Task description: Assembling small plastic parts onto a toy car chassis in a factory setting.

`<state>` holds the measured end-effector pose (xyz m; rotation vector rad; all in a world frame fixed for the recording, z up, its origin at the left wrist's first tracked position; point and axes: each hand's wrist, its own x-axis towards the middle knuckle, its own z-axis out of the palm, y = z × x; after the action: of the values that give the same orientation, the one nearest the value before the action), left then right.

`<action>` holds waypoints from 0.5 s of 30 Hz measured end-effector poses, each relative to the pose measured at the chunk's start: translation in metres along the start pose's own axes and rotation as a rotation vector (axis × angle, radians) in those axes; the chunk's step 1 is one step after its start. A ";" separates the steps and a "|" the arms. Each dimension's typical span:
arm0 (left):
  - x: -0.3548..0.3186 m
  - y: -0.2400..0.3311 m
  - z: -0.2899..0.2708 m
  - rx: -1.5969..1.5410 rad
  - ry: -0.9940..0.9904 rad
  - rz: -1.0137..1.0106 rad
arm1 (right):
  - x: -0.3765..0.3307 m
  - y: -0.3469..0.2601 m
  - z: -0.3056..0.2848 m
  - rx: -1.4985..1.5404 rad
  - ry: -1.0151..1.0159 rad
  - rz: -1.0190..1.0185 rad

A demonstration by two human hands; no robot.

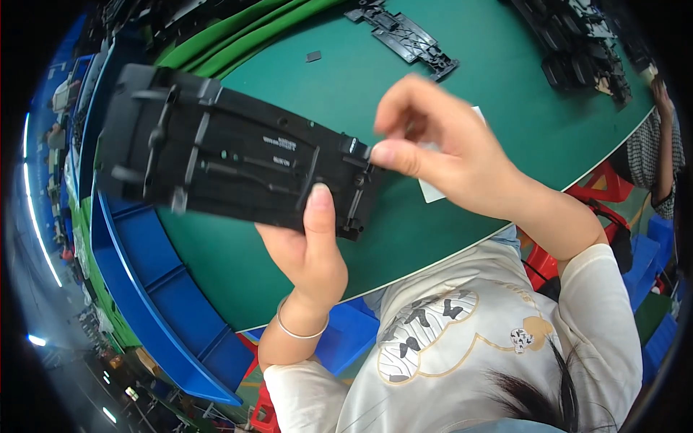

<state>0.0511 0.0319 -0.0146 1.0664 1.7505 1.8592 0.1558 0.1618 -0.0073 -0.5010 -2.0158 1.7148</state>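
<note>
A long black plastic panel [245, 155] with raised ribs, thin rods and small pale print is held up at a tilt over the table. My left hand [310, 249] grips its lower edge near the right end, thumb on the face and the other fingers mostly hidden behind. At the panel's right end, my right hand [433, 141] has its thumb and bent forefinger drawn together in a pinch close against the corner. Whatever lies between those fingertips is too small or blurred to make out. A white sheet or card [431, 189] lies on the table, partly behind my right hand.
On the green table [491, 58], a grey-black chassis-like frame [408, 40] lies at the far side beside a small dark flat piece [313, 56]. Green strips [245, 32] and a blue divided tray [162, 267] line the left. Black parts [577, 54] pile up far right, near another person's arm [663, 108].
</note>
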 end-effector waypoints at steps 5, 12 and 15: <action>0.004 0.011 -0.002 -0.312 0.051 -0.306 | 0.004 0.004 0.003 -0.339 0.146 -0.437; 0.005 0.017 -0.007 -0.457 0.012 -0.517 | 0.006 0.001 0.002 -0.162 0.008 -0.302; 0.006 0.019 -0.007 -0.507 0.028 -0.560 | 0.006 0.002 0.001 -0.059 0.000 -0.215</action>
<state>0.0467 0.0288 0.0052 0.3156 1.2933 1.7936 0.1501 0.1640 -0.0085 -0.2901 -2.0431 1.5312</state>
